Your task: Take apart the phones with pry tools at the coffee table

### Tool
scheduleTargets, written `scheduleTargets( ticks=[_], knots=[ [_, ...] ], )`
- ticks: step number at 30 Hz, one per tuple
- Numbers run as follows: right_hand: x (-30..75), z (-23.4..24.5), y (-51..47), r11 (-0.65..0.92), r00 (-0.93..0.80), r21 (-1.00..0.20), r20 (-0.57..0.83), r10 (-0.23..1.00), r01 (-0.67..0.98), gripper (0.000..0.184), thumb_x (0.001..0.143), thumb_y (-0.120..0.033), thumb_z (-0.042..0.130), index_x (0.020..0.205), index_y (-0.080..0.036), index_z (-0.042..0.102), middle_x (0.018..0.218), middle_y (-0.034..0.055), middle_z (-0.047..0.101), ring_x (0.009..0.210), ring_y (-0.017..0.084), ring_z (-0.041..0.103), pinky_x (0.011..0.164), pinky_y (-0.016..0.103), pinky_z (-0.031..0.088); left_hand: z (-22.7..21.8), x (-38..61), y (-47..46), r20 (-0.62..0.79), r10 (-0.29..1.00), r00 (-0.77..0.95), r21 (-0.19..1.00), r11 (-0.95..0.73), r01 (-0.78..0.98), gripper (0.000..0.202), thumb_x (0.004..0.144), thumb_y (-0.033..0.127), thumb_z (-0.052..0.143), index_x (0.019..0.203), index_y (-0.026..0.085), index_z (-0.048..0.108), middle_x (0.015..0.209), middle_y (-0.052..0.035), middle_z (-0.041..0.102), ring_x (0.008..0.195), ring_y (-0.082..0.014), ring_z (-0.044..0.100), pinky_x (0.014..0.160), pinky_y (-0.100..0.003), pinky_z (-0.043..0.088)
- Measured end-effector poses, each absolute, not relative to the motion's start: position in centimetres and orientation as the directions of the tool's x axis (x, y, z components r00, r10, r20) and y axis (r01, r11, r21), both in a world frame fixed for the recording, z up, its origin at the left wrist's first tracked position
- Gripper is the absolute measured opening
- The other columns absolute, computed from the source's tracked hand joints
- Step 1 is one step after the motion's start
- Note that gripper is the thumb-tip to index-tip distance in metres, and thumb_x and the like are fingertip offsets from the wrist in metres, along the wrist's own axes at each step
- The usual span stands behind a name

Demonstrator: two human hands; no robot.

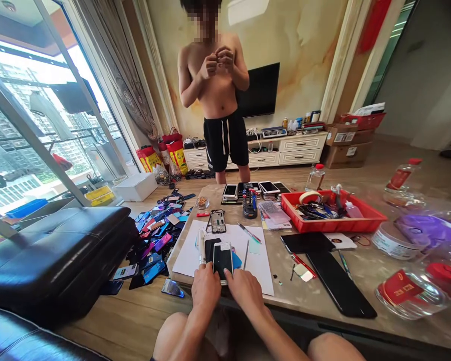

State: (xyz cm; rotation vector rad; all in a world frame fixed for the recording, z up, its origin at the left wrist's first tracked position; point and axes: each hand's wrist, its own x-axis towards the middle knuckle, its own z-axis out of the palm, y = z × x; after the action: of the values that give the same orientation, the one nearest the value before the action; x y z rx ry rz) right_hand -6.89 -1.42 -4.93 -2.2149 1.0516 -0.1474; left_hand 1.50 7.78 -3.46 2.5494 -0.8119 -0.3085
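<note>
A white-framed smartphone (223,258) with a dark screen is held at the table's near edge, over white paper (261,273). My left hand (206,285) grips its lower left side, and my right hand (244,288) closes on its lower right corner with the thumb on the front. Just left of it, a white tube-shaped tool (202,245) lies by a dark phone panel (211,249), partly covered. A blue piece (236,259) shows at the phone's right side. Farther back rests a bare phone frame (218,220). Tweezers or a thin pen (250,233) lie at right.
A red tray (334,225) of tools stands at right, near black phones (340,281) and clear bottles (409,291). A screwdriver stand (250,208) and stacked phones (268,188) sit behind. Phone parts (161,230) pile on the left floor. Another person (221,95) stands opposite, hands raised.
</note>
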Motion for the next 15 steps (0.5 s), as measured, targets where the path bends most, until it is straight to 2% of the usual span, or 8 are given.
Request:
scheduleTargets(
  ticks=[5,9,15],
  knots=[
    [-6.1,-4.0,-0.7,-0.557,0.675,-0.478,-0.107,-0.73,-0.679,0.037,0.102,-0.032,0.047,0.111,-0.006,0.072,0.109,0.0262,0.072,0.107,0.039,0.07,0.089,0.045,0.052,-3.5,1.7,6.4,-0.099,-0.614,0.783,0.462,-0.725,-0.51,0.048,0.095,0.015,0.045,0.142,0.01,0.055,0.137,-0.0194,0.062,0.126,-0.0301,0.058,0.102,-0.036,0.04],
    [-4.9,-4.1,-1.0,-0.443,0.615,-0.54,-0.186,-0.767,-0.716,0.038,0.102,-0.035,0.051,0.116,-0.005,0.069,0.115,0.0261,0.072,0.113,0.039,0.069,0.092,0.046,0.052,-3.3,1.8,5.8,-0.105,-0.583,0.806,0.475,-0.741,-0.474,0.049,0.094,0.014,0.044,0.141,0.01,0.056,0.137,-0.0191,0.064,0.128,-0.0318,0.056,0.101,-0.037,0.041],
    [-3.7,-4.1,-2.0,-0.273,0.521,-0.612,-0.27,-0.81,-0.742,0.036,0.095,-0.044,0.059,0.106,-0.012,0.072,0.115,0.024,0.073,0.112,0.038,0.07,0.089,0.044,0.053,-3.0,2.3,5.7,-0.131,-0.544,0.829,0.549,-0.736,-0.396,0.047,0.092,0.013,0.046,0.137,0.011,0.06,0.133,-0.0193,0.067,0.126,-0.0298,0.061,0.101,-0.035,0.042]
  ],
)
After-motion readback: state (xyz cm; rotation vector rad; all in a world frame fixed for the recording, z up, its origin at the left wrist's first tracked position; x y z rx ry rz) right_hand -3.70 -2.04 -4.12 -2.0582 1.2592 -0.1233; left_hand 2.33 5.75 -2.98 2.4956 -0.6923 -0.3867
